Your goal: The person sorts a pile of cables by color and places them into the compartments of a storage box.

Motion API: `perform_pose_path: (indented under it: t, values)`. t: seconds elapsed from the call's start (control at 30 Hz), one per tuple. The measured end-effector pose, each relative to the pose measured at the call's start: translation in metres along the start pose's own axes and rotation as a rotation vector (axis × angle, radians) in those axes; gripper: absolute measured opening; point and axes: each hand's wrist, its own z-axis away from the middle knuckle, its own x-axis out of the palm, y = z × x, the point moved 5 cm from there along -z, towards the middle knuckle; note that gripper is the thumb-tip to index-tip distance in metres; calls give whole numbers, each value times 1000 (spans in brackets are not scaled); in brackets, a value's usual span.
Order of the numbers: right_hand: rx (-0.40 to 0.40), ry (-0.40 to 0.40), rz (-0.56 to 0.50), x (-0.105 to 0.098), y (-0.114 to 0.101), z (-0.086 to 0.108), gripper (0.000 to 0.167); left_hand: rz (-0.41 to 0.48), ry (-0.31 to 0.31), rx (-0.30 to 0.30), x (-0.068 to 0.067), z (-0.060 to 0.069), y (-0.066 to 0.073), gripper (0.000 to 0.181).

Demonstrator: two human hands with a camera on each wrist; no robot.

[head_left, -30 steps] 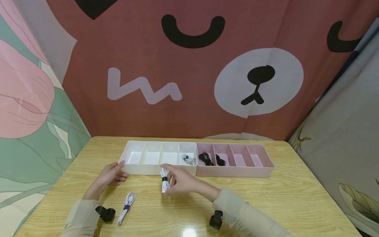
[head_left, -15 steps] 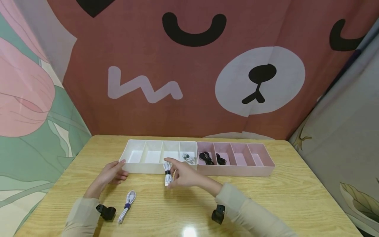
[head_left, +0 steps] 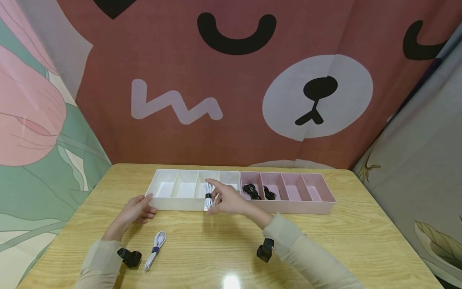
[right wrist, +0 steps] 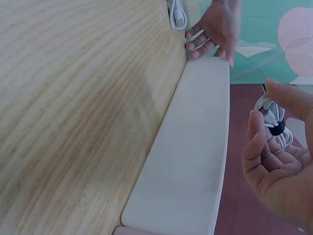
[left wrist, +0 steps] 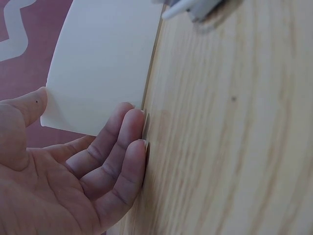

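Observation:
A white cable bundled with a black strap (head_left: 208, 196) is pinched between the thumb and fingers of my right hand (head_left: 229, 199). That hand is over the front wall of the white divided box (head_left: 177, 204), and in the right wrist view the cable (right wrist: 275, 120) is above the rim. My left hand (head_left: 137, 209) holds the box's front left corner. In the left wrist view, its thumb lies at the rim and its other fingers (left wrist: 129, 164) are curled low by the wall. Another white cable with a dark blue strap (head_left: 156, 249) lies on the table.
A pink divided box (head_left: 288, 207) stands against the white one's right end. It holds black cables (head_left: 251, 192) in its two left compartments. My right hand mostly covers the white box's right compartment. A patterned curtain (head_left: 234, 140) hangs behind the table (head_left: 306, 249).
My right hand has raised the bundled white cable and carried it forward and slightly right, from in front of the white box to over its front edge. My left hand stays at the corner.

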Motion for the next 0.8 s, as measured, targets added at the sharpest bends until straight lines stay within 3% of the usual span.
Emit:
perform_pose_path:
  t: [0.3, 0.53, 0.8]
  values:
    - [37, 22, 21, -8, 6, -10, 89, 3, 1, -8, 1, 1, 0, 68]
    - [20, 32, 57, -16, 12, -19, 88, 5, -13, -8, 0, 0, -1, 69]
    - [82, 45, 20, -19, 20, -28, 89, -12, -22, -22, -1, -2, -2, 69]
